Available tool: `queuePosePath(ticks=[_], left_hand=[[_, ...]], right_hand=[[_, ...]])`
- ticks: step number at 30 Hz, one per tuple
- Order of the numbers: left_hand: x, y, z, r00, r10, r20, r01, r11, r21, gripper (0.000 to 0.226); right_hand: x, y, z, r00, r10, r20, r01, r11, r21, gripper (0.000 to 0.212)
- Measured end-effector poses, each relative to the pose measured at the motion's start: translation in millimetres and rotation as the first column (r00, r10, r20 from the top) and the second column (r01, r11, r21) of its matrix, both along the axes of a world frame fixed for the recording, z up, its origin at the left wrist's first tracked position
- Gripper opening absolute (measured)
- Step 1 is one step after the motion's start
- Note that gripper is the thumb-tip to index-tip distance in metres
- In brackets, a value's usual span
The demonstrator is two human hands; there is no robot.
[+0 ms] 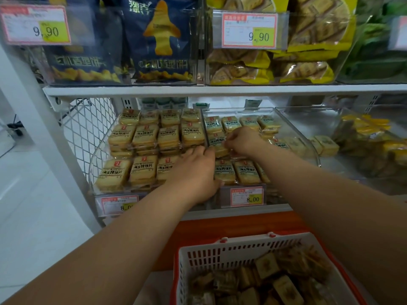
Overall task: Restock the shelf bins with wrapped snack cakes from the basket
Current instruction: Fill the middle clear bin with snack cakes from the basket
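Observation:
Two clear shelf bins stand side by side on the middle shelf. The left bin (93,164) is packed with rows of wrapped snack cakes (144,136). The right bin (307,139) holds fewer cakes (245,171). My left hand (193,172) lies palm down across the divider between the bins, fingers resting on the cakes. My right hand (241,140) reaches into the right bin and pinches a wrapped cake (218,146) in the middle row. The white basket (222,252) with red trim sits low at the front, holding several wrapped cakes (266,264).
Above, bins hold dark blue snack bags (161,40) and yellow packs (306,51) behind price tags (248,30). A further clear bin (363,137) with yellow packs stands to the right. White mesh (88,126) closes the shelf's left end. An orange ledge (220,230) lies below.

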State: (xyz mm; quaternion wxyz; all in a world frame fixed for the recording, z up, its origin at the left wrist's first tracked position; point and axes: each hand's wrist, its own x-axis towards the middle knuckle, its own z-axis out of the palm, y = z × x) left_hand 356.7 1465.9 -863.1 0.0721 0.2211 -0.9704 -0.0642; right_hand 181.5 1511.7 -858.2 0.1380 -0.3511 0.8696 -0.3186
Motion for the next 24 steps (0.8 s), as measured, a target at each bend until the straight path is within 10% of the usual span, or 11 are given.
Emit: queuePosePath(ticks=[6, 15, 24], left_hand=[[-1, 1, 1, 1.0, 0.006, 0.013, -0.006, 1.0, 0.001, 0.088], [0, -2, 0, 1.0, -0.008, 0.004, 0.008, 1.0, 0.02, 0.09], [11, -4, -4, 1.0, 0.001, 0.026, -0.002, 1.0, 0.023, 0.096]], right_hand=[[-2, 10, -3, 0.991, 0.029, 0.13, -0.027, 1.0, -0.015, 0.026], [14, 1, -16, 0.979, -0.013, -0.206, 0.041, 0.99, 0.134, 0.012], [13, 27, -12, 0.981, -0.01, -0.191, 0.034, 0.992, 0.121, 0.034]])
